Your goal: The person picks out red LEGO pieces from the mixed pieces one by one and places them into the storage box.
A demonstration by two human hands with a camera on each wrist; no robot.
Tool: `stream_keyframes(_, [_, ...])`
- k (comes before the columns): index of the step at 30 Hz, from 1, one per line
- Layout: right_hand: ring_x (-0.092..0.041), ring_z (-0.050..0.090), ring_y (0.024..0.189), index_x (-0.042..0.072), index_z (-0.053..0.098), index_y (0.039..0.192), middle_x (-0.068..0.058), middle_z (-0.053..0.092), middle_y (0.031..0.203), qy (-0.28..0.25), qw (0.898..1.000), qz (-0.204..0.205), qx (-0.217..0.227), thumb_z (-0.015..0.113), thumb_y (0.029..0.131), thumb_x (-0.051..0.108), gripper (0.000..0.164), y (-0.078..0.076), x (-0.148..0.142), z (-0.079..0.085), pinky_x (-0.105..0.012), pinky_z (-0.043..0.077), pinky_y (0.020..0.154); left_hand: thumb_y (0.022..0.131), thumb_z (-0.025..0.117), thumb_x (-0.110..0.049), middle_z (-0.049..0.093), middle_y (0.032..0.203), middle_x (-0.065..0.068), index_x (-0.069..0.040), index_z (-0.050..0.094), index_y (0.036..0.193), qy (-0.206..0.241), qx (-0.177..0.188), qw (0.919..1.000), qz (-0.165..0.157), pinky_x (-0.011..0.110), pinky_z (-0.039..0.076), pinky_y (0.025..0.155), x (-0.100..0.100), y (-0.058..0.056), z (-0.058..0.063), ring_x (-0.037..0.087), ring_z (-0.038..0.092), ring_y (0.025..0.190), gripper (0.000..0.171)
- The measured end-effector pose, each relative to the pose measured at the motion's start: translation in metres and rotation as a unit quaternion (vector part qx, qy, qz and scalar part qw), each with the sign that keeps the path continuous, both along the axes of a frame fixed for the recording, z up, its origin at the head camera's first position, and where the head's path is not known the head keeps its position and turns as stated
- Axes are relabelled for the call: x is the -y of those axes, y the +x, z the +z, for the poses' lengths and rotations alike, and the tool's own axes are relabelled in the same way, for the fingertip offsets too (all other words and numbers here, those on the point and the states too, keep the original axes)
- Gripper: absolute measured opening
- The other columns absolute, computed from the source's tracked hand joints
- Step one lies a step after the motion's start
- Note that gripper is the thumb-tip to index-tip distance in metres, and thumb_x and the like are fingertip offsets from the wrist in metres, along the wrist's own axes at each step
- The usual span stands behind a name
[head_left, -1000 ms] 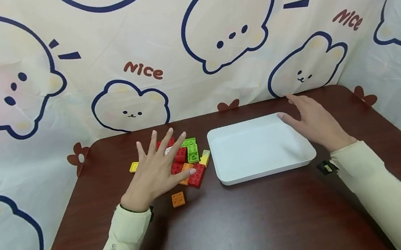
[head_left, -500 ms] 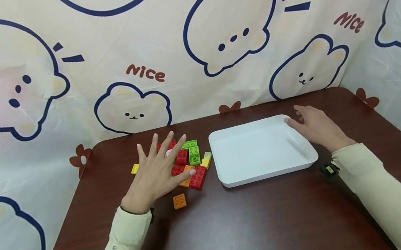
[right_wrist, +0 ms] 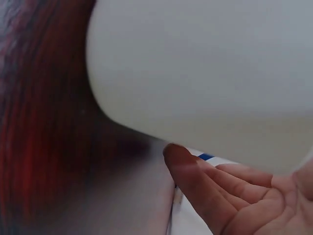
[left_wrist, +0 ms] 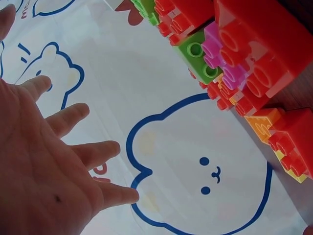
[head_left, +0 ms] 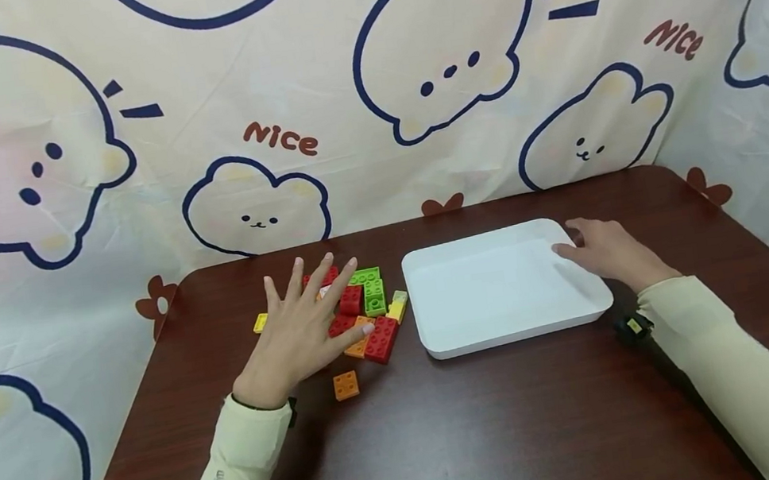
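Observation:
My left hand (head_left: 289,341) is held with fingers spread, gripping nothing, over a cluster of toy building bricks. A red brick (head_left: 382,340), a green brick (head_left: 374,297) and a pale yellow brick (head_left: 397,306) show at its right side; the hand hides part of the cluster. In the left wrist view a purple brick (left_wrist: 220,54) stands among red ones. At the right, my right hand (head_left: 612,250) holds the right edge of a white tray (head_left: 499,290), thumb over the rim and fingers outside. The right wrist view shows these fingers (right_wrist: 195,176) against the tray wall.
A single orange brick (head_left: 346,385) lies on the dark brown table (head_left: 494,427), nearer than the cluster. One yellow brick (head_left: 260,323) lies left of the left hand. A printed curtain (head_left: 363,186) hangs along the table's back and sides.
My right hand has come down and nearer to the tray's right edge, and its thumb and fingers have closed on the rim. The left hand stays spread in place.

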State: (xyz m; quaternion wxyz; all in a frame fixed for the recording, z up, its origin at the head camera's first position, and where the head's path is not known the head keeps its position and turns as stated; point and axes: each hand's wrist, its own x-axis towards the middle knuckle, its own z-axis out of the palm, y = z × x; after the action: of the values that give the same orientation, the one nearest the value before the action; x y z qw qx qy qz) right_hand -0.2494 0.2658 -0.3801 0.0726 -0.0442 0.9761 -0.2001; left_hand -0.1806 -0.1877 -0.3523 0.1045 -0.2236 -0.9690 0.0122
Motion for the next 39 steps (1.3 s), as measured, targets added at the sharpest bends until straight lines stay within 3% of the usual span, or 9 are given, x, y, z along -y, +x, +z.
stream_keyframes(10, [-0.048,0.042,0.113,-0.013,0.033,0.133,-0.037,0.039,0.129,0.033,0.999,0.021,0.028,0.055,0.091,0.025,0.061,0.000,-0.003,-0.006,-0.061,0.038,0.090,0.079,0.031,-0.081,0.015,0.154,0.008,-0.039,0.002,0.148,0.008,0.007,0.9999,0.006,0.074,0.001,0.096,0.001,0.000,0.001,0.044,0.010,0.136,0.086])
stream_keyframes(18, [-0.048,0.043,0.113,-0.013,0.032,0.133,-0.037,0.040,0.128,0.032,0.999,0.026,0.027,0.054,0.091,0.020,0.058,-0.002,-0.004,-0.008,-0.060,0.038,0.090,0.078,0.035,-0.080,0.017,0.153,0.008,-0.039,0.004,0.148,0.012,0.014,0.9998,0.009,0.074,0.002,0.097,0.003,0.001,0.002,0.043,0.010,0.136,0.087])
stream_keyframes(23, [-0.048,0.042,0.113,-0.013,0.031,0.134,-0.037,0.039,0.128,0.030,0.999,0.026,0.025,0.053,0.091,0.020,0.059,-0.003,-0.004,-0.009,-0.060,0.038,0.090,0.083,0.043,-0.071,0.028,0.149,0.009,-0.036,0.015,0.148,0.024,0.023,0.9994,0.013,0.069,0.005,0.101,0.007,0.000,0.006,0.039,0.014,0.136,0.079])
stream_keyframes(26, [-0.048,0.041,0.114,-0.013,0.030,0.134,-0.037,0.038,0.129,0.029,0.999,0.025,0.026,0.053,0.091,0.019,0.059,-0.003,-0.004,-0.008,-0.061,0.038,0.090,0.085,0.051,-0.062,0.037,0.144,0.009,-0.032,0.024,0.147,0.040,0.008,0.9991,0.012,0.064,0.010,0.104,0.012,-0.001,0.010,0.035,0.022,0.135,0.074])
stream_keyframes(31, [-0.049,0.039,0.115,-0.013,0.028,0.135,-0.037,0.036,0.131,0.026,0.999,0.021,0.034,0.053,0.091,0.020,0.060,-0.004,-0.003,-0.008,-0.062,0.036,0.091,0.083,0.064,-0.048,0.050,0.132,0.009,-0.025,0.037,0.142,0.070,-0.048,0.9963,0.012,0.058,0.021,0.105,0.024,-0.002,0.017,0.031,0.039,0.124,0.069])
stream_keyframes(39, [-0.050,0.036,0.118,-0.014,0.027,0.135,-0.038,0.034,0.132,0.040,0.998,0.027,0.034,0.052,0.091,0.022,0.062,-0.006,-0.003,-0.008,-0.062,0.034,0.093,0.084,0.064,-0.040,0.060,0.118,0.009,-0.017,0.055,0.128,0.103,-0.109,0.9884,0.023,0.049,0.036,0.098,0.039,-0.004,0.022,0.026,0.051,0.109,0.050])
